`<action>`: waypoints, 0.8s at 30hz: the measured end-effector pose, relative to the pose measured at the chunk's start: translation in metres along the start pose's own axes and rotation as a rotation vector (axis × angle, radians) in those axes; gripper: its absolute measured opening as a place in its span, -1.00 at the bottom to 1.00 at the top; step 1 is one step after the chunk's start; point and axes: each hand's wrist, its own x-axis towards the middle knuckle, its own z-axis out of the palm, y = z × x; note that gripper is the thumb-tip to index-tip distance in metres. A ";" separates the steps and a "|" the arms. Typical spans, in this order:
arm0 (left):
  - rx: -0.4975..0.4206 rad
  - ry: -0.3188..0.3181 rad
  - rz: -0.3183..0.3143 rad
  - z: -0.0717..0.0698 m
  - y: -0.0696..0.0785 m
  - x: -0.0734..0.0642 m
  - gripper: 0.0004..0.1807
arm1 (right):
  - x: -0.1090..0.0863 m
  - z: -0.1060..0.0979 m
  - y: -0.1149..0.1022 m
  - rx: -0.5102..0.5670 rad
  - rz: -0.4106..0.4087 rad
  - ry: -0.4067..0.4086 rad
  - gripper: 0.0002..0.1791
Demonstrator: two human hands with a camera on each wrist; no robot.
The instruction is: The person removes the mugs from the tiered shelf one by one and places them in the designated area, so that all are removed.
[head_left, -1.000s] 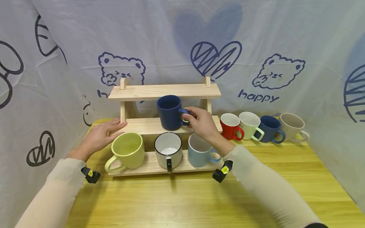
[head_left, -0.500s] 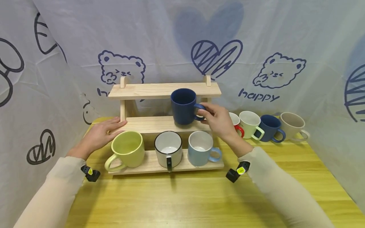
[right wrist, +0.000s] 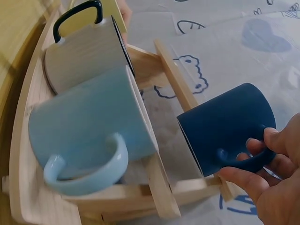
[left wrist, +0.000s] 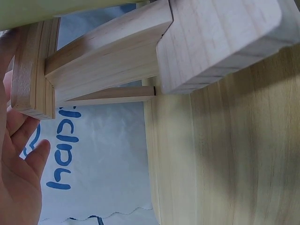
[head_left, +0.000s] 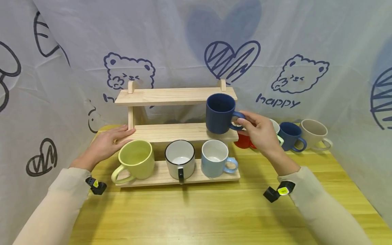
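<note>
My right hand (head_left: pixel 260 132) grips the handle of a dark blue mug (head_left: pixel 218 117), held upright at the right end of the middle shelf. In the right wrist view, thumb and fingers close round that mug's handle (right wrist: pixel 248 161). My left hand (head_left: pixel 105 143) rests at the left end of the wooden shelf rack (head_left: pixel 165 132), its fingertips on the middle board and its fingers fairly straight. Along the bottom board stand a yellow-green mug (head_left: pixel 137 161), a white mug with black rim and handle (head_left: pixel 180 166) and a light blue mug (head_left: pixel 214 163).
On the table (head_left: pixel 196 214) right of the rack, a red mug (head_left: pixel 243 141) and a pale green mug (head_left: pixel 275 126) are partly hidden by my right hand. Another dark blue mug (head_left: pixel 288 136) and a beige mug (head_left: pixel 312 134) stand beyond. A printed curtain (head_left: pixel 180 41) hangs behind.
My right hand has carried the dark blue mug from the middle of the middle shelf to its right end, raising it slightly. My left hand has stayed at the rack's left end.
</note>
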 end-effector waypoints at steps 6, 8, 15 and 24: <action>0.007 0.004 0.007 -0.001 0.002 -0.001 -0.48 | -0.014 -0.016 0.005 -0.034 0.021 0.070 -0.63; 0.005 -0.002 0.003 -0.001 0.003 -0.001 -0.47 | -0.019 -0.022 0.008 -0.048 0.015 0.087 -0.63; 0.003 -0.016 -0.009 -0.003 0.005 -0.001 -0.47 | -0.035 -0.042 0.018 -0.039 -0.025 0.112 -0.63; 0.004 -0.024 -0.019 -0.004 0.005 -0.001 -0.46 | -0.053 -0.061 0.036 0.106 -0.046 0.159 -0.62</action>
